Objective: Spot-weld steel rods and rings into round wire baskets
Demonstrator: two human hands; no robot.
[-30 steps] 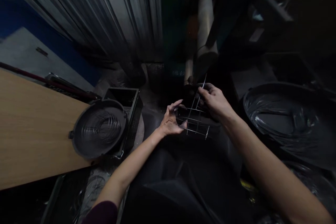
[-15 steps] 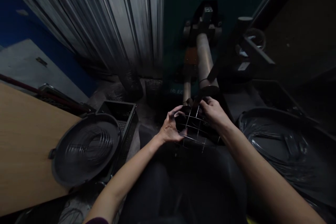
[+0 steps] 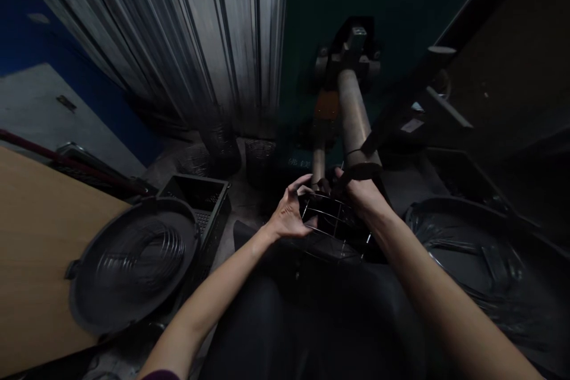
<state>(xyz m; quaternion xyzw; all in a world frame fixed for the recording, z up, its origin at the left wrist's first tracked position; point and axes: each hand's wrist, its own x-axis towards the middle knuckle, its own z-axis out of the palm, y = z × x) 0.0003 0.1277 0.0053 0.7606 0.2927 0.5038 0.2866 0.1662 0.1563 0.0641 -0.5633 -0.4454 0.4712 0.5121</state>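
A wire basket-like frame of thin crossing wires sits in front of me, below the metal arms of a green machine. My left hand is curved round its left side, with the thumb at a wire and the fingers above. At the far right side of the frame, just beneath the end of the thick metal cylinder, my right hand is closed; its fingertips are partly hidden behind the machine's dark tip. The thinner lower rod ends between the two hands.
On the left a round dark tray holds wire rings, beside a black crate. A second round tray on the right holds bent wires. Mesh wire baskets stand on the floor behind.
The view has shifted, so the machine appears lower. The wire frame has turned or shifted between my hands, and my right hand has moved slightly down and forward under the cylinder.
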